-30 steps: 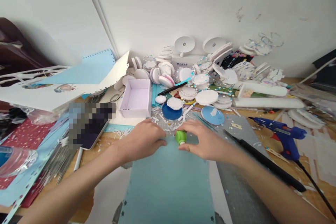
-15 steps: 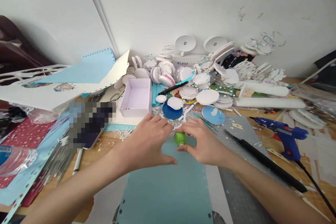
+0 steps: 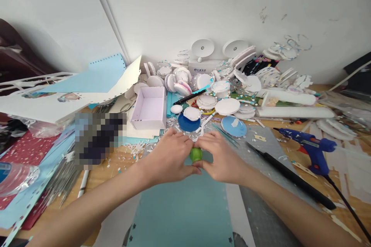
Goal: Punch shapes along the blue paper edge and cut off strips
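A small green punch (image 3: 196, 154) sits at the far edge of a light blue paper sheet (image 3: 185, 208) lying in front of me. My left hand (image 3: 169, 158) and my right hand (image 3: 220, 158) close round the punch from either side, fingers curled and thumbs below it. Small star-shaped holes run along the sheet's side edges. Most of the punch is hidden between my fingers.
A white open box (image 3: 150, 108) stands beyond my hands, with a heap of white foam discs (image 3: 227, 106) and paper scraps behind it. A blue glue gun (image 3: 313, 148) and a black rod (image 3: 290, 175) lie at the right. Paper sheets and a blurred object (image 3: 100, 137) lie left.
My left hand has moved from the sheet's edge rightwards onto the green punch, joining my right hand. The blue sheet and both hands have shifted slightly left.
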Available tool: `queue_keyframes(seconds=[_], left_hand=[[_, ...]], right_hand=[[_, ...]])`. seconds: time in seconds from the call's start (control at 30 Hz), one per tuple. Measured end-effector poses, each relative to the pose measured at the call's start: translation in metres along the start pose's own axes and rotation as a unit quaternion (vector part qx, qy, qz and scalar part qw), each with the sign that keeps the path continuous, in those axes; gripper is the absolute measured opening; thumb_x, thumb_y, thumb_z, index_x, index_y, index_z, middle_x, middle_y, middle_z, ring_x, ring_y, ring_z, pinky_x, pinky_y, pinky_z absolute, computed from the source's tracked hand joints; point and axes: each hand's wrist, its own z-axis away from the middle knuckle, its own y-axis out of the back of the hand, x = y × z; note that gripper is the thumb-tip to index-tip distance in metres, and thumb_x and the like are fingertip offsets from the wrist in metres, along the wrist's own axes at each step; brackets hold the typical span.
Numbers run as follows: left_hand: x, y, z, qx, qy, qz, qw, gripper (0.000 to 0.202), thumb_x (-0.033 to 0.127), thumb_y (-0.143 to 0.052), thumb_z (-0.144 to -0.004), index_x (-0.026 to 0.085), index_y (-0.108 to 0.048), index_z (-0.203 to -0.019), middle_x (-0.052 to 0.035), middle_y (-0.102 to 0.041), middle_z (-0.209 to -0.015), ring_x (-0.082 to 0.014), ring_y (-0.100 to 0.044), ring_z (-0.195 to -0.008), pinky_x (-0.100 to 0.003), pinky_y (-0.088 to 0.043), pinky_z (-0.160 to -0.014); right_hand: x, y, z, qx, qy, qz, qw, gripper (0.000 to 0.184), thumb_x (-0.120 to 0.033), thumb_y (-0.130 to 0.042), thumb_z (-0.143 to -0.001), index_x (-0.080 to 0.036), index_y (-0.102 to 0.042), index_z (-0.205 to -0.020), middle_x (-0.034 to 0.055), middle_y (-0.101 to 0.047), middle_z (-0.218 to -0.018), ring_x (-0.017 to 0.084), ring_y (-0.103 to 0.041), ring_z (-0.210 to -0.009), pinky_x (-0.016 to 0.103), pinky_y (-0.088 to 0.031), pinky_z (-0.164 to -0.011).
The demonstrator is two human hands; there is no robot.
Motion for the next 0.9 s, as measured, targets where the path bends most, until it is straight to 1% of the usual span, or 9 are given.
queue_keyframes(seconds=[0.07, 0.1, 0.2, 0.27, 0.43, 0.6, 0.7, 0.83, 0.9], left_hand=[[-0.002, 0.001, 0.001, -0.014, -0.004, -0.019, 1.0, 0.042, 0.055, -0.068, -0.074, 0.015, -0.06, -0.084, -0.0065, -0.067, -0.08, -0.0268, -0.062, -0.08, -0.039, -0.04, -0.078], [-0.003, 0.001, 0.002, -0.02, -0.008, -0.025, 0.999, 0.038, 0.052, -0.069, -0.075, 0.016, -0.06, -0.081, -0.0056, -0.067, -0.077, -0.0265, -0.062, -0.077, -0.039, -0.04, -0.077], [-0.007, 0.003, 0.005, -0.029, -0.024, -0.028, 0.999, 0.017, 0.029, -0.066, -0.081, 0.018, -0.058, -0.072, -0.002, -0.065, -0.066, -0.0231, -0.063, -0.069, -0.036, -0.041, -0.071], [-0.009, 0.005, 0.007, -0.038, -0.031, -0.029, 0.998, 0.014, 0.018, -0.062, -0.083, 0.019, -0.059, -0.069, -0.0011, -0.064, -0.062, -0.0217, -0.062, -0.065, -0.034, -0.041, -0.069], [-0.009, 0.011, 0.008, -0.079, -0.037, -0.049, 0.995, 0.016, 0.019, -0.061, -0.083, 0.019, -0.061, -0.066, -0.0014, -0.063, -0.058, -0.0218, -0.061, -0.061, -0.035, -0.041, -0.068], [-0.008, 0.008, 0.007, -0.061, -0.038, -0.069, 0.995, 0.017, 0.017, -0.06, -0.081, 0.018, -0.059, -0.064, -0.0029, -0.063, -0.058, -0.0226, -0.063, -0.061, -0.035, -0.042, -0.067], [-0.007, 0.006, 0.006, -0.069, -0.015, -0.071, 0.995, 0.017, 0.017, -0.061, -0.08, 0.018, -0.06, -0.063, -0.0025, -0.064, -0.057, -0.0219, -0.063, -0.06, -0.034, -0.044, -0.066], [-0.007, 0.006, 0.004, -0.061, 0.016, -0.036, 0.997, 0.011, 0.019, -0.06, -0.08, 0.02, -0.064, -0.07, -0.0016, -0.067, -0.066, -0.0217, -0.065, -0.066, -0.031, -0.043, -0.065], [-0.008, 0.006, 0.003, -0.066, 0.03, -0.017, 0.997, 0.015, 0.018, -0.054, -0.084, 0.02, -0.063, -0.071, -0.0008, -0.067, -0.066, -0.0207, -0.064, -0.064, -0.028, -0.041, -0.059]], right_hand=[[0.001, 0.001, 0.0, -0.005, 0.003, -0.01, 1.0, 0.019, -0.015, -0.07, -0.07, -0.02, -0.053, -0.078, 0.0005, -0.06, -0.076, 0.02, -0.053, -0.081, 0.039, -0.034, -0.081], [0.001, 0.002, 0.001, -0.006, 0.006, -0.016, 1.0, 0.019, -0.016, -0.07, -0.071, -0.02, -0.054, -0.081, 0.0009, -0.061, -0.079, 0.021, -0.054, -0.083, 0.039, -0.034, -0.082], [0.0, 0.007, 0.002, -0.01, 0.013, -0.023, 1.0, 0.021, -0.02, -0.072, -0.074, -0.021, -0.057, -0.088, 0.0017, -0.063, -0.085, 0.022, -0.054, -0.087, 0.039, -0.035, -0.084], [-0.002, 0.01, 0.002, -0.03, 0.013, -0.024, 0.999, 0.021, -0.023, -0.073, -0.074, -0.021, -0.058, -0.089, 0.0013, -0.063, -0.086, 0.022, -0.053, -0.088, 0.039, -0.035, -0.084], [-0.005, 0.012, 0.002, -0.062, 0.01, -0.032, 0.997, 0.023, -0.026, -0.074, -0.075, -0.021, -0.058, -0.091, 0.0011, -0.062, -0.086, 0.022, -0.052, -0.091, 0.038, -0.036, -0.085], [-0.004, 0.004, 0.005, -0.036, -0.008, -0.042, 0.998, 0.025, -0.024, -0.072, -0.075, -0.02, -0.059, -0.096, 0.0053, -0.063, -0.095, 0.025, -0.052, -0.097, 0.04, -0.038, -0.086], [-0.003, 0.0, 0.005, -0.019, -0.012, -0.03, 0.999, 0.026, -0.024, -0.072, -0.076, -0.02, -0.059, -0.098, 0.0066, -0.064, -0.096, 0.026, -0.053, -0.097, 0.042, -0.039, -0.086], [-0.001, 0.0, 0.005, -0.009, -0.025, -0.038, 0.999, 0.027, -0.024, -0.072, -0.076, -0.019, -0.059, -0.099, 0.0075, -0.064, -0.098, 0.026, -0.054, -0.098, 0.042, -0.042, -0.085], [0.0, 0.001, 0.004, -0.007, -0.039, -0.047, 0.998, 0.027, -0.023, -0.071, -0.076, -0.02, -0.059, -0.1, 0.0071, -0.064, -0.098, 0.025, -0.055, -0.097, 0.04, -0.043, -0.084]])
